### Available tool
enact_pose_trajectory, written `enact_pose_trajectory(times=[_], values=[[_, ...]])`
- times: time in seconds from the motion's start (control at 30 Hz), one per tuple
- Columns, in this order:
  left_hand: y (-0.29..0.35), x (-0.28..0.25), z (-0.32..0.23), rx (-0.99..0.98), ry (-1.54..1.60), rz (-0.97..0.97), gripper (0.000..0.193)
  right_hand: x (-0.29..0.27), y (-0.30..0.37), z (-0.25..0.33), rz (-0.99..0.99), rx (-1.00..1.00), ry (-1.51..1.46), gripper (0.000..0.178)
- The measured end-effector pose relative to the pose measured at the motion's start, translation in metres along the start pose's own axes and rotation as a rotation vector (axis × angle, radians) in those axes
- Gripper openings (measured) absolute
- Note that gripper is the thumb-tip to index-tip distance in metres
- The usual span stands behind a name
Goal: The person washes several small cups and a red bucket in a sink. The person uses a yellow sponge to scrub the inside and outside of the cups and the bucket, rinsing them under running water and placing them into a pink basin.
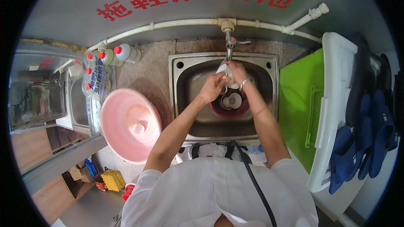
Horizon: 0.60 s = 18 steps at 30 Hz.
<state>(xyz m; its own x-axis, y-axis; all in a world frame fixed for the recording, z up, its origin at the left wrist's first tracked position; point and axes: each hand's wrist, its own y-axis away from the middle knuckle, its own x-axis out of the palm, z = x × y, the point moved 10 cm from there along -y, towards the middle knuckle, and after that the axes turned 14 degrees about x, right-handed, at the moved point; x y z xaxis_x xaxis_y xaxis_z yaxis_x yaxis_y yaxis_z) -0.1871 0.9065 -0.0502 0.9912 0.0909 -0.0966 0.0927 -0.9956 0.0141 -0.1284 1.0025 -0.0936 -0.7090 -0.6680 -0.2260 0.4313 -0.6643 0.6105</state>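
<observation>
Under the metal tap (230, 42), both hands hold a small white cup (223, 69) above the sink (190, 118). My left hand (213, 87) is closed at the cup's near left side, fingers pinched on its rim. My right hand (238, 73) curls round it from the right, partly hiding it; a bracelet shows at that wrist. Something small and yellowish shows by the left fingertips, too small to name. Below the hands, a dark red basin (230, 112) stands in the sink with several white cups (235, 100) in it, partly hidden by my hands and right forearm.
To the left stands a large pink tub (110, 122) with a white cup (138, 128) inside. Capped bottles (128, 53) line the back left. A green bin (298, 105) with a white lid (328, 113) borders the sink's right; blue slippers (364, 130) hang beyond. A pipe (185, 23) crosses the wall.
</observation>
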Motion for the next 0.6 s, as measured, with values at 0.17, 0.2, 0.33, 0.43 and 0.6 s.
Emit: enact_pose_trajectory(times=[0.17,0.2,0.33,0.43,0.6], values=[[0.004,-0.002,0.005,0.043,0.198,0.043,0.020,0.027,0.044,0.042,-0.253,-0.427,0.407,0.036],[0.004,0.006,0.000,0.025,0.235,0.102,0.020,0.020,0.013,0.028,0.051,-0.246,0.206,0.036],[0.002,0.007,-0.013,-0.014,0.537,0.075,0.029,0.033,0.019,0.009,0.793,0.240,-0.509,0.032],[-0.002,-0.003,-0.010,-0.076,0.912,-0.104,0.040,0.039,0.012,-0.003,0.678,0.194,-1.088,0.030],[-0.002,0.012,0.020,-0.224,1.113,-0.171,0.043,0.022,-0.019,-0.085,0.095,0.342,-1.228,0.036]])
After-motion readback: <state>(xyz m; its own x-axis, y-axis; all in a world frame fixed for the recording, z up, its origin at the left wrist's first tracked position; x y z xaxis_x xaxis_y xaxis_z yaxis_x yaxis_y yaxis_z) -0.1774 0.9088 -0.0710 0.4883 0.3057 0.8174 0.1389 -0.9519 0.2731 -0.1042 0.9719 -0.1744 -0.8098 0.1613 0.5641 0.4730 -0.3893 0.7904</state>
